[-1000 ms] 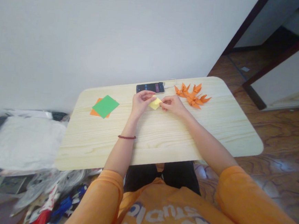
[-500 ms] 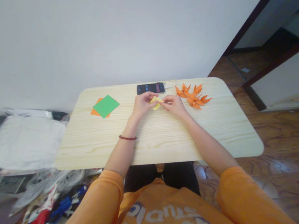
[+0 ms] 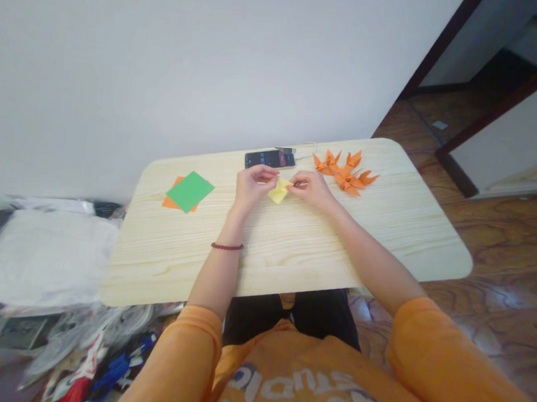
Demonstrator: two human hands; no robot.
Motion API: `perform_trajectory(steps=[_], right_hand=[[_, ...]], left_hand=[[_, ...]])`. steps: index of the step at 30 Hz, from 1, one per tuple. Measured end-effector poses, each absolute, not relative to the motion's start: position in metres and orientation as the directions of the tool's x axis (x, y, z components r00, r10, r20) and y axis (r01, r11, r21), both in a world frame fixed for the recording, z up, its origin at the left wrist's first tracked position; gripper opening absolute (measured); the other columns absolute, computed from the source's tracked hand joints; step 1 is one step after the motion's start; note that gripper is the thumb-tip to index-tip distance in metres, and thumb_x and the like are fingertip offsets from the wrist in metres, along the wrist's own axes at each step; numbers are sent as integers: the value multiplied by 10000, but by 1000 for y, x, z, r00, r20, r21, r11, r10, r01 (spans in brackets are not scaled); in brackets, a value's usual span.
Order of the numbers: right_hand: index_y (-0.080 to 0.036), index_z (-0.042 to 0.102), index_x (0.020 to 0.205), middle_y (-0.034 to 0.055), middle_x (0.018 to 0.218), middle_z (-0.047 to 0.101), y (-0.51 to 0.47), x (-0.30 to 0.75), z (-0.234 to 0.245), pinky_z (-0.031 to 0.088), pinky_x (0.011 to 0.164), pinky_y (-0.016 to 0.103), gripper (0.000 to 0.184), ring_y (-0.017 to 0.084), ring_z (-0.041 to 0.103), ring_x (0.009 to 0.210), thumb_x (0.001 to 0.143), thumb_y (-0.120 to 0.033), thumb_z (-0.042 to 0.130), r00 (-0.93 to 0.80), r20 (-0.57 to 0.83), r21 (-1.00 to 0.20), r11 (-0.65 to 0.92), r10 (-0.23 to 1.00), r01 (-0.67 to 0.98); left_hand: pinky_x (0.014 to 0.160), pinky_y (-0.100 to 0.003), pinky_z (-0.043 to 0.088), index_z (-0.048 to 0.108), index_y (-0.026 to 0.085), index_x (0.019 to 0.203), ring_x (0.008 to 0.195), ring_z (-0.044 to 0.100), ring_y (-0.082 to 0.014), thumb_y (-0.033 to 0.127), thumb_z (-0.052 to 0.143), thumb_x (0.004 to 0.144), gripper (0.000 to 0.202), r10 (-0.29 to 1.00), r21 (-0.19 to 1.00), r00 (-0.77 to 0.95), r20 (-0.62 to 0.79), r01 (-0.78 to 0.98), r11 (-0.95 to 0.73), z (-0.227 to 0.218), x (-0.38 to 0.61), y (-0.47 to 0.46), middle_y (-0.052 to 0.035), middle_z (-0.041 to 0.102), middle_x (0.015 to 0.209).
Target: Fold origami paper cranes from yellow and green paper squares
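Note:
A small folded piece of yellow paper (image 3: 279, 192) is held between my two hands above the middle of the table. My left hand (image 3: 253, 187) pinches its left corner between thumb and fingers. At the opposite corner, my right hand (image 3: 311, 187) grips the paper with its fingertips. The paper looks roughly diamond-shaped, with creases across its face; its finer folds are too small to make out. Just behind my left hand lies a phone (image 3: 270, 158) with a lit dark screen. Several orange folded-paper figures (image 3: 347, 171) rest beyond my right hand.
A green paper square (image 3: 190, 191) lies over an orange sheet (image 3: 170, 204) on the left of the wooden table (image 3: 174, 268). A white cable (image 3: 305, 156) runs by the phone. The wall (image 3: 214, 66) borders the table's far edge. Bags and clutter (image 3: 84, 347) sit at lower left.
The fingers of both hands have shifted slightly on the yellow paper, and more of its face now shows between them. My left hand has moved a little to the left.

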State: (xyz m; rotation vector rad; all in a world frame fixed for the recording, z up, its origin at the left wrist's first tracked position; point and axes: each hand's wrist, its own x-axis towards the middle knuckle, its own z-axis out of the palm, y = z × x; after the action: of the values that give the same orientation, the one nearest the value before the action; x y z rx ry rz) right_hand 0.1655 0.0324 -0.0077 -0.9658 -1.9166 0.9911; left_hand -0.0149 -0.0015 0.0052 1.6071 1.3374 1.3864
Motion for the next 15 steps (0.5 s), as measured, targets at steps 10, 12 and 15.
perform_trajectory(steps=[10,12,15], right_hand=[[-139,677,650,22,610,620,35,167,-10,437,579,254,126,124,549,579,669,-256,634,-389,212,-883,346,897,318],[-142,674,644,23,612,624,35,167,-9,445,587,259,130,127,556,582,667,-266,647,-388,215,-887,346,896,307],[-149,670,662,20,613,622,33,165,-8,460,567,257,153,122,553,570,659,-301,681,-368,217,-906,327,904,270]], left_hand=[[665,-228,522,722,166,915,776,687,-144,277,669,747,208,950,918,-58,306,282,-279,11,-16,-4,-68,743,850],[625,-220,514,722,172,947,783,684,-152,306,724,703,278,952,903,-21,305,325,-282,9,-15,-4,-72,742,876],[591,-221,505,734,175,885,711,665,-138,293,713,709,213,953,891,-1,302,357,-282,2,-14,0,-65,740,846]])
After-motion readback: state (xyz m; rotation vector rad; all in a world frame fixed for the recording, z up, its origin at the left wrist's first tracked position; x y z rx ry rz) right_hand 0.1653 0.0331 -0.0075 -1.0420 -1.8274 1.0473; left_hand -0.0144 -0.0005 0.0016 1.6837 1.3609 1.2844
